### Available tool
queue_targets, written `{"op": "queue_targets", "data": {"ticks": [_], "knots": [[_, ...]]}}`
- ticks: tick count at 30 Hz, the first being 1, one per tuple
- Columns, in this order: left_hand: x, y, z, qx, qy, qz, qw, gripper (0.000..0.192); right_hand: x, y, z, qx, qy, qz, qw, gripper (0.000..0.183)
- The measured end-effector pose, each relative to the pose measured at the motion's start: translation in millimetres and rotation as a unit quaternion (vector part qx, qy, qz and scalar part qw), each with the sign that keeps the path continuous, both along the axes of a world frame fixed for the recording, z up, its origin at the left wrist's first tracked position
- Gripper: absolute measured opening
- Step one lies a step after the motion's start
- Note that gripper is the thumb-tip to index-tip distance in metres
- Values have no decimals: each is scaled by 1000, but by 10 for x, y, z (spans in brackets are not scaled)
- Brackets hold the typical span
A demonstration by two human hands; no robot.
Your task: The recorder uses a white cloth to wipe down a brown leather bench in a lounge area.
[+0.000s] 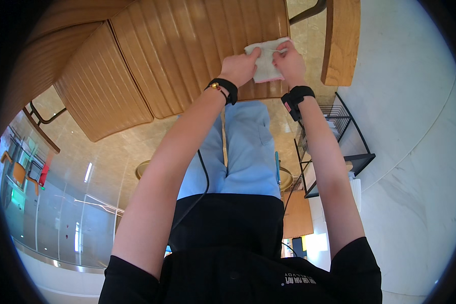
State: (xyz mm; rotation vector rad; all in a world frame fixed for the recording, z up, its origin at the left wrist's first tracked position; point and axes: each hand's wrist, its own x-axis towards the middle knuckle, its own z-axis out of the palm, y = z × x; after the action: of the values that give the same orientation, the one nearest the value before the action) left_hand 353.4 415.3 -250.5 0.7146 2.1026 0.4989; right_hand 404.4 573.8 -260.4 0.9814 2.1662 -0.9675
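A pale cloth with a pink edge [265, 64] lies on the right end of a tan, ribbed leather bench seat [178, 49]. My left hand [242, 67] grips the cloth's left side, thumb on top and fingers bent under or against it. At its right side, my right hand [290, 62] pinches a fold of the same cloth between thumb and fingers. Black bands circle both wrists, the right one carrying a small dark device. The cloth's underside is hidden.
A wooden post or table part [341, 45] stands right of the bench, near a pale marble wall [406, 114]. Below it is a black wire rack [338, 129]. Another bench section [102, 83] joins at the left. A dark cable [204, 171] hangs before my legs.
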Motion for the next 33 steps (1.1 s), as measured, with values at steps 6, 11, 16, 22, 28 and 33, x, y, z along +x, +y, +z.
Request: {"op": "queue_targets", "data": {"ticks": [6,11,16,22,28,33], "knots": [[-214,-109,-79,15,-6,-41,999,27,-115,-79,-16,69,-13,-4,998,22],[-405,-431,-20,-52,-25,-24,998,26,-345,-497,-29,27,21,20,999,24],[-607,-822,-17,-126,-27,1,992,20,-629,-924,-86,-4,19,68,997,26],[-660,-977,-37,-141,1,-8,990,20,-766,-1021,-139,-7,22,119,993,24],[-414,-600,-104,-122,16,83,989,25,-650,-710,-139,27,36,113,993,21],[-277,-127,-22,-62,5,121,991,33,-562,-249,-211,49,32,16,998,19]]}}
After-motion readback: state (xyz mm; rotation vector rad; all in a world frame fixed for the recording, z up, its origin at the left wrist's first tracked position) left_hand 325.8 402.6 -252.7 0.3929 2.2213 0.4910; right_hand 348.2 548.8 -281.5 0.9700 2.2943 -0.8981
